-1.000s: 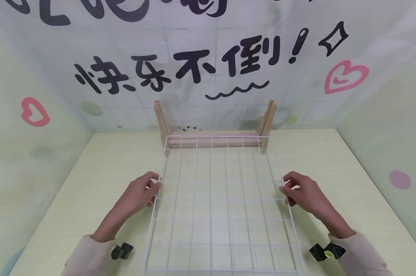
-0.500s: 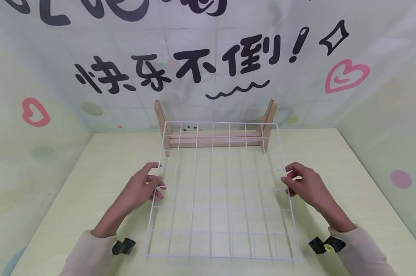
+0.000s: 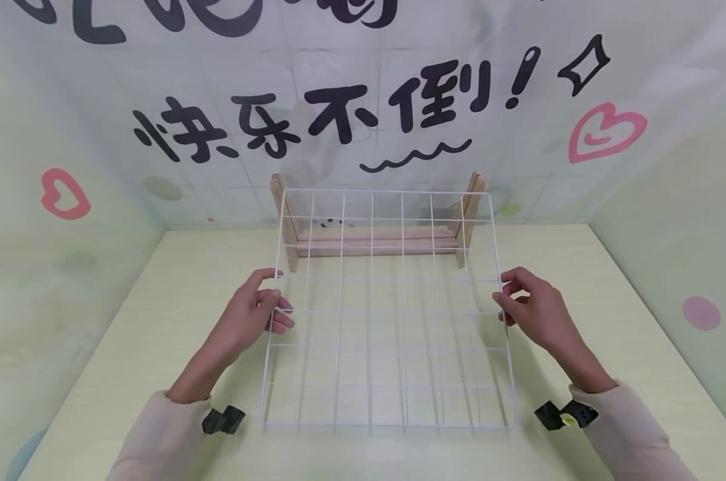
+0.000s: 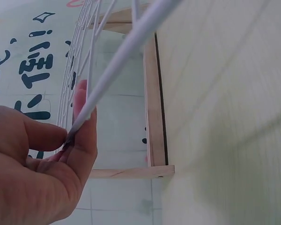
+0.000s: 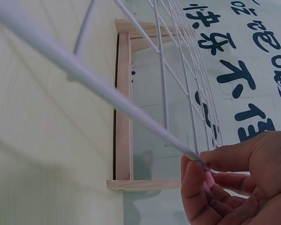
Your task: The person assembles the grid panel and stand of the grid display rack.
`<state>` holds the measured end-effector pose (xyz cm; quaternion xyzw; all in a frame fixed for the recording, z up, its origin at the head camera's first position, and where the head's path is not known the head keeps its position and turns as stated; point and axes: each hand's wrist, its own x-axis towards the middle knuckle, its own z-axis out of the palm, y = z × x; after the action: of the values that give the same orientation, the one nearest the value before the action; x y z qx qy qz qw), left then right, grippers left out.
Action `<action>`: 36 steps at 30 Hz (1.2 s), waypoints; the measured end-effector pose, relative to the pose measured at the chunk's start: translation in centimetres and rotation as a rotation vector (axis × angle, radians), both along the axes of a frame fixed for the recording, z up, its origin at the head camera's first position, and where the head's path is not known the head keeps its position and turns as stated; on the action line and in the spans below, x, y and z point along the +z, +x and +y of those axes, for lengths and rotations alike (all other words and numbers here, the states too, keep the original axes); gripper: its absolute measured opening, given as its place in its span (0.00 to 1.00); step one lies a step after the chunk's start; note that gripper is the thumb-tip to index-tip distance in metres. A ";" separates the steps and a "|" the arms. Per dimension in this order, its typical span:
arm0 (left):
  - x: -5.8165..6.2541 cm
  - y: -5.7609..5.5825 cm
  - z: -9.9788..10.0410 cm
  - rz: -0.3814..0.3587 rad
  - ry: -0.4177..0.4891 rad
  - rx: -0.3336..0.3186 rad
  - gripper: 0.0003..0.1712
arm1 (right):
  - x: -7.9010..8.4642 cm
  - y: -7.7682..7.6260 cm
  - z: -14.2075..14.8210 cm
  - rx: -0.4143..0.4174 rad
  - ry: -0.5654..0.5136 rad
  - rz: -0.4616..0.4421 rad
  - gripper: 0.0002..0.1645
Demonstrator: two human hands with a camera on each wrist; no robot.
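A white wire grid panel (image 3: 372,312) is held up off the table, its far edge higher and in front of the wooden stand (image 3: 378,244) in the head view. My left hand (image 3: 249,310) pinches the panel's left edge between thumb and fingers, some fingers reaching under the wires. On the opposite edge, my right hand (image 3: 534,304) pinches the wire with thumb and index finger. Both wrist views show the edge rod running through the pinch of the left hand (image 4: 51,159) and of the right hand (image 5: 229,183). The stand has two upright side pieces joined by a low crossbar.
The pale table (image 3: 134,321) lies beneath the panel. A printed cloth backdrop (image 3: 230,67) with dark lettering hangs right behind the stand, and pale patterned walls (image 3: 688,220) close in both sides. Small black devices (image 3: 223,420) sit at both wrists.
Both hands have raised the wire grid and moved it away from me. Its far edge went from level with the crossbar to near the tops of the uprights. The stand stayed put.
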<state>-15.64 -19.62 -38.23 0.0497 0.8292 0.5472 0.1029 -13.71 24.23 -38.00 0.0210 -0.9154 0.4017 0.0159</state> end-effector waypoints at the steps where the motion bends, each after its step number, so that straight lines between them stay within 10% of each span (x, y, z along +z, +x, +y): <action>1: 0.1 0.0 0.1 0.003 0.007 0.008 0.26 | 0.1 -0.1 0.0 -0.002 -0.001 0.008 0.18; 26: 2.0 -1.4 1.3 -0.012 0.208 0.133 0.13 | 0.7 -1.3 -1.0 -0.086 0.035 0.235 0.15; 36: 3.0 -1.7 1.8 -0.017 0.232 0.150 0.27 | 1.5 -1.7 -0.9 -0.093 0.023 0.348 0.17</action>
<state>-17.38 -17.82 -35.25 -0.0058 0.7607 0.6460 0.0623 -15.39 23.34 -36.48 0.0482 -0.9032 0.3805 0.1926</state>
